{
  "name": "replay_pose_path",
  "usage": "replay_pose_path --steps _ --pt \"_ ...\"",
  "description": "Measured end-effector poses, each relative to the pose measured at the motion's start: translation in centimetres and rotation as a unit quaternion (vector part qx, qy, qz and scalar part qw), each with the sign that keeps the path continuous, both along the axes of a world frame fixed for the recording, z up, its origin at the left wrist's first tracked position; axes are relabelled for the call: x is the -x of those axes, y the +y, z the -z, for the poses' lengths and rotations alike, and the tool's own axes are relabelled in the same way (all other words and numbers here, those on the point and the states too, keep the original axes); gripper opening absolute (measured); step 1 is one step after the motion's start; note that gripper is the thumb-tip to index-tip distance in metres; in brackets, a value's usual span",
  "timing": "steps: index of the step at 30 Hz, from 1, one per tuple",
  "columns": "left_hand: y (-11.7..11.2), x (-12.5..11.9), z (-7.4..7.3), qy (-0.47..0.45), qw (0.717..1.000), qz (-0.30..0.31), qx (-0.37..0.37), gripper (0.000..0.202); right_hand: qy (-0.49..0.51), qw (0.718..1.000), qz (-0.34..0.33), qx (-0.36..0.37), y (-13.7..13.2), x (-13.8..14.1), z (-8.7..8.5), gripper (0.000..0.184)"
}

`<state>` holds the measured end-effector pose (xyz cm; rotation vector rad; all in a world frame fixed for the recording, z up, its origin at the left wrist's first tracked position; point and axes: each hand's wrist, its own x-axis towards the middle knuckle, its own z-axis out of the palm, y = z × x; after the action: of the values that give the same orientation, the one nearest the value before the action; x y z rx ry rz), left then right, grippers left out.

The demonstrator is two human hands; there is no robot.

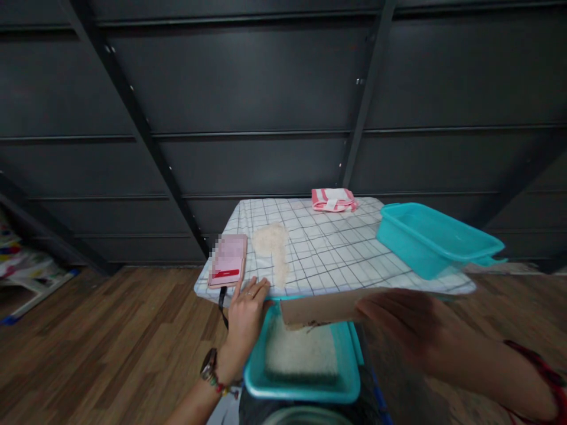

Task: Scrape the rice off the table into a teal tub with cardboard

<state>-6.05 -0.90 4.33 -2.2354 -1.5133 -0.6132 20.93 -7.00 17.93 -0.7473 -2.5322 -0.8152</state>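
My right hand is closed around one end of a flat strip of cardboard. The strip's other end hangs over the far side of a turquoise plastic tub, with some dark bits along its lower edge. Pale, fine grains cover the bottom of that tub, which rests at my lap against the table edge. My left hand lies with fingers stretched out on the table's front edge, beside the tub's far left corner. On the checked cloth, beyond these fingers, spreads a patch of similar pale grains.
The small table bears a white checked cloth. A pink phone or case lies at its left edge, a dark strap hanging below. A folded red-and-white cloth sits at the back; another turquoise tub stands right. Behind is a dark panelled wall.
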Motion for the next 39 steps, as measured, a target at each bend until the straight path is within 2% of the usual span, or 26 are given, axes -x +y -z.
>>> replay_pose_path --steps 4,9,12,16,19,21,23,26,31,34,39 --pt "0.0 0.0 -0.1 -0.005 1.0 0.006 0.004 0.026 0.029 0.996 0.07 0.051 2.5 -1.2 0.3 0.035" --pt "0.1 0.0 -0.1 -0.018 1.0 0.013 0.002 0.025 0.0 0.994 0.104 0.033 4.9 -2.0 1.4 0.032" --pt "0.1 0.0 -0.1 -0.021 1.0 0.013 0.01 0.026 0.022 0.995 0.078 0.057 4.3 -1.6 1.5 0.032" --pt "-0.1 0.0 -0.2 -0.015 1.0 0.008 0.017 0.026 0.095 0.988 0.053 0.112 2.1 -1.4 1.5 0.031" --pt "-0.1 0.2 -0.4 -0.015 1.0 0.014 0.02 0.025 0.126 0.986 0.044 0.098 1.1 -1.7 1.6 0.026" --pt "0.0 0.2 -0.4 -0.016 0.999 0.02 0.021 0.025 0.113 0.99 0.035 0.082 1.5 -1.8 1.5 0.028" --pt "0.1 0.3 -0.4 -0.016 0.999 0.023 0.018 0.024 0.086 0.994 0.032 0.054 3.0 -1.8 1.4 0.032" --pt "0.2 0.4 -0.2 -0.027 0.999 0.022 0.007 0.024 0.05 0.998 0.038 0.005 6.8 -1.0 1.5 0.034" --pt "0.1 0.4 0.1 -0.043 0.999 0.027 0.002 0.026 0.011 0.996 0.075 0.044 13.0 1.6 2.3 0.031" --pt "0.0 0.4 0.2 -0.044 0.999 0.02 0.005 0.027 -0.014 0.994 0.072 0.075 14.5 3.0 2.7 0.026" --pt "0.0 0.4 0.1 -0.046 0.999 0.018 0.008 0.027 -0.037 0.994 0.033 0.095 14.2 3.3 3.0 0.027"
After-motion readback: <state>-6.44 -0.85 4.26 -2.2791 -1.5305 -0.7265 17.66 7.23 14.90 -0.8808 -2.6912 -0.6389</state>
